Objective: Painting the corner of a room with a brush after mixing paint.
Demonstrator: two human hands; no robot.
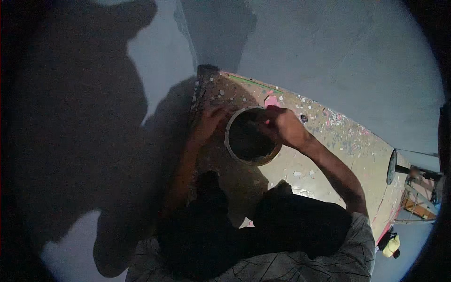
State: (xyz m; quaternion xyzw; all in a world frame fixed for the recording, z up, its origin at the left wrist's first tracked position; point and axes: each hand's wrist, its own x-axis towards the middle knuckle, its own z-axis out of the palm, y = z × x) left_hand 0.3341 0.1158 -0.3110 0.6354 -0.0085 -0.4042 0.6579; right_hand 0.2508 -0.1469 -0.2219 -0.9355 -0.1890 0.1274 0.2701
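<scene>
A round, bucket-like container [253,163] with a pale rim and a dark inside stands before me on a paint-spattered board [352,158]. My left hand [213,121] is beside its left rim, in deep shadow; whether the fingers grip the rim I cannot make out. Over the right side of the rim is my right hand [285,125], its fingers bent down towards the inside. Shadow hides whether they hold anything. Just beyond that hand lies a pink patch or piece [271,101]. The container's contents are too dark to tell.
My knees [303,218] in dark cloth are close to the container on the near side. A plain grey surface [334,53] borders the board's far edge. At the right stands a dark round-ended object [391,167]. Lower right, a small figure in yellow [391,246] appears.
</scene>
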